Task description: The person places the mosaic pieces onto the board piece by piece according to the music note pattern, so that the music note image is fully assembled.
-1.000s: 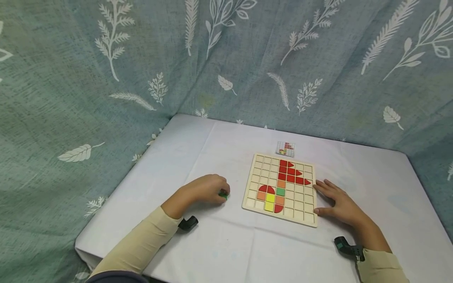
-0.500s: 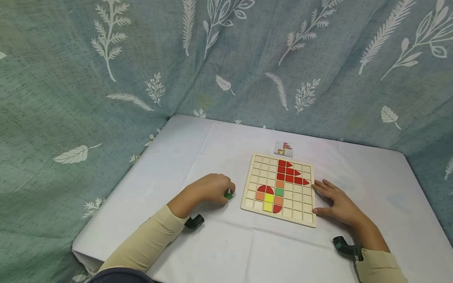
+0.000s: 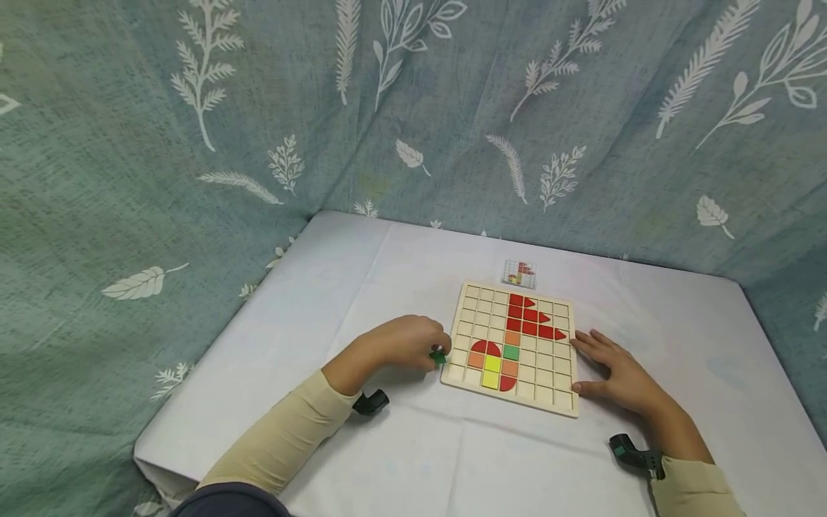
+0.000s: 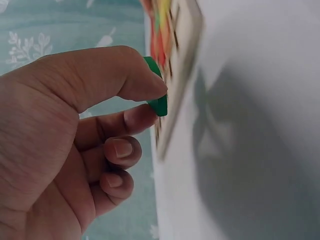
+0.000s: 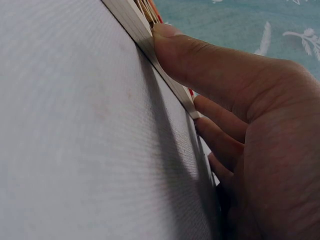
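My left hand [image 3: 408,345] pinches a small flat green puzzle piece [image 3: 438,357] between thumb and index finger, right at the left edge of the wooden grid board [image 3: 545,375]. In the left wrist view the green piece [image 4: 160,106] is tilted on edge, its middle covered by the thumb, while the other fingers curl loosely behind. Red, orange, yellow and green pieces fill some of the board's squares. At the opposite side my right hand [image 3: 614,370] rests on the table with thumb and fingers extended, their tips touching the board's right edge [image 5: 172,82].
A small pattern card [image 3: 520,274] with a matching coloured design lies just behind the board. White cloth [image 3: 388,459] covers the table, and a leaf-patterned curtain [image 3: 452,108] hangs along its back and left. Each wrist bears a small black camera [image 3: 371,402].
My left hand has moved right with the green piece, from the bare cloth up to the board's left edge. My right hand and the board stay put.
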### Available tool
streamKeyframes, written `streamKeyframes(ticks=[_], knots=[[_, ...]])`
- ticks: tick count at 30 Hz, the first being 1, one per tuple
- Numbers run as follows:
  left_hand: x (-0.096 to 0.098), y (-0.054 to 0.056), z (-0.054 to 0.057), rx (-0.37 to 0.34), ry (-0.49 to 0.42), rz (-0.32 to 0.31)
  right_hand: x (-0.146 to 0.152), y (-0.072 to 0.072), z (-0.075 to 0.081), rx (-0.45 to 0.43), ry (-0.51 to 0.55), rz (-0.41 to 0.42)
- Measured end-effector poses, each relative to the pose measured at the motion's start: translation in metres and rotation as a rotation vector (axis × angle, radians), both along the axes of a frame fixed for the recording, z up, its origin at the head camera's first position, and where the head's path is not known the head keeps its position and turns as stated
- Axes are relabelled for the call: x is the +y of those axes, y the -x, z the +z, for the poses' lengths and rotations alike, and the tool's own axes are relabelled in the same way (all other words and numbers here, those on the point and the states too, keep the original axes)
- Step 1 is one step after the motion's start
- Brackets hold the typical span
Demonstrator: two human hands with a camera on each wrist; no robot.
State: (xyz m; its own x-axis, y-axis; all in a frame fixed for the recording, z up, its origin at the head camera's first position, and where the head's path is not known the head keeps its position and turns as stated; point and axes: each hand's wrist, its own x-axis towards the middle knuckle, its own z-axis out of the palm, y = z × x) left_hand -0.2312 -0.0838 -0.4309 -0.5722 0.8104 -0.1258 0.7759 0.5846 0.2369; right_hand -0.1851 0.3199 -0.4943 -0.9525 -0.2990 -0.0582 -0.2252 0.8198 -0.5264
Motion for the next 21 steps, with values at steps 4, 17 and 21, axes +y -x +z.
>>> streamKeyframes(ticks=[4, 17, 21], knots=[[0.021, -0.003, -0.001, 0.014, 0.017, -0.065, 0.0, 0.0, 0.0, 0.012, -0.001, 0.003], [0.044, -0.011, -0.015, 0.066, -0.007, -0.155, 0.002, 0.001, -0.002, 0.03, 0.005, 0.012], [0.041, -0.01, -0.018, 0.091, -0.04, -0.137, 0.002, 0.002, -0.003, 0.025, -0.003, 0.009]])
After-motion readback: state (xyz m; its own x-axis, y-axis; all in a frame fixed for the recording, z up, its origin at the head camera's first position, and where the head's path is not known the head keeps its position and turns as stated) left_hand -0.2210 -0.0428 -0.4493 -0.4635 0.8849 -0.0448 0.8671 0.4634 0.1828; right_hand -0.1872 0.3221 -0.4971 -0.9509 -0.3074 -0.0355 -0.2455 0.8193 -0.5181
